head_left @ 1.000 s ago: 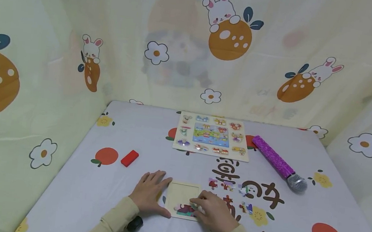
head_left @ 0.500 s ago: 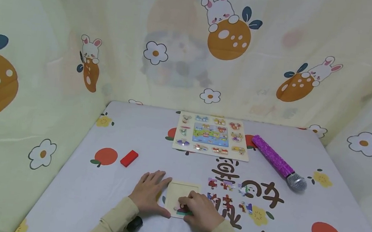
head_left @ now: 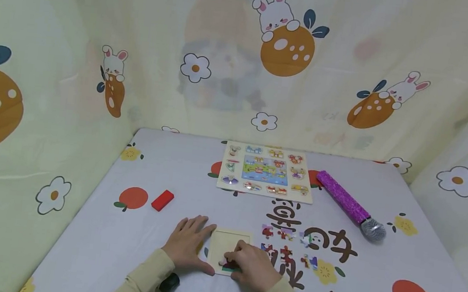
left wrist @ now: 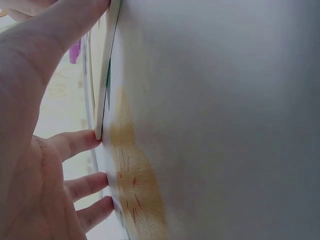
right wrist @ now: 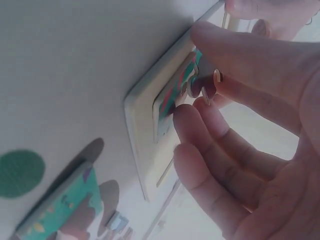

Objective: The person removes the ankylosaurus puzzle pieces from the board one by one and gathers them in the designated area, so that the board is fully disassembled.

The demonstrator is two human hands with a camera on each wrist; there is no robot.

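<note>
A small pale wooden puzzle tray (head_left: 221,240) lies in front of me, with joined green and dark red jigsaw pieces (right wrist: 172,90) along its near side. My left hand (head_left: 189,245) rests at the tray's left edge, fingers spread, thumb and a fingertip against the rim. Over the tray's near right part, my right hand (head_left: 257,268) has curled fingers. In the right wrist view they pinch a dark jigsaw piece (right wrist: 204,87), tilted beside the joined ones; the fingers partly hide it. Several loose jigsaw pieces (head_left: 286,252) lie right of the tray.
A larger picture puzzle board (head_left: 265,171) stands farther back. To its right lies a purple glittery microphone (head_left: 349,203). A red block (head_left: 162,200) sits left of the tray, and a black object (head_left: 169,283) is beside my left wrist. Patterned cloth walls (head_left: 222,92) enclose the table.
My right hand has moved left over the tray with a piece, uncovering loose pieces on the right. In the last half second it barely shifts. The left hand stays put.
</note>
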